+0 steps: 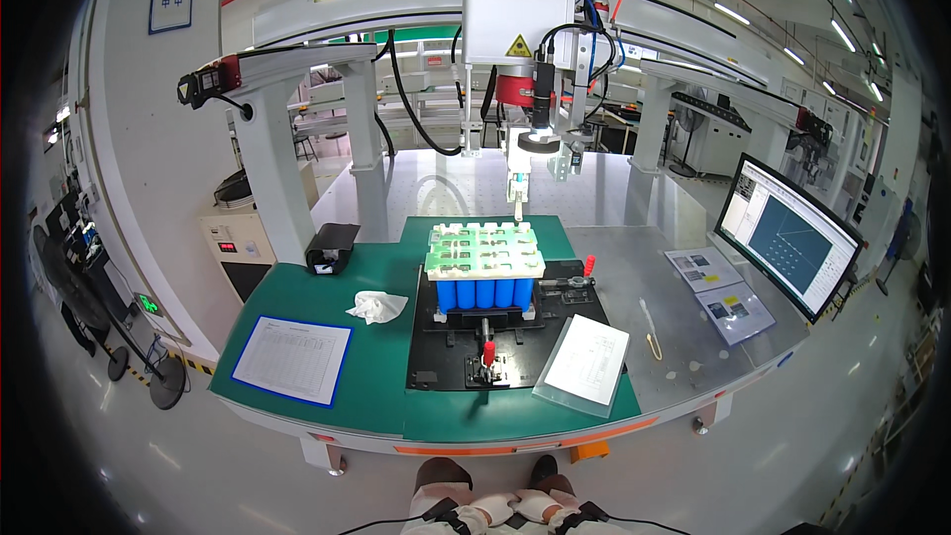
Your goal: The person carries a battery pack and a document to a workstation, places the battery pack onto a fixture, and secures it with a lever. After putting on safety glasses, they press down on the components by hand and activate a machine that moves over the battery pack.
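My left hand [493, 508] and my right hand [536, 506] are close together at my lap, at the lower edge of the view. They are small and pale there, and their fingers cannot be made out. Both are away from the table. On it, a block of blue cylindrical cells [485, 295] stands upright under a pale green and white plastic holder [483, 250]. The block sits in a black fixture plate [446, 357] with red-handled toggle clamps [488, 355] at its front and right. Just behind the holder hangs the narrow tip of a machine head [518, 193].
A blue-framed sheet [293, 360], a crumpled white wipe [376, 306] and a black box [332, 249] lie on the green mat [376, 401]. Papers in a clear sleeve [586, 362] overlap the fixture. A monitor [790, 235] and instruction sheets [720, 294] are at right.
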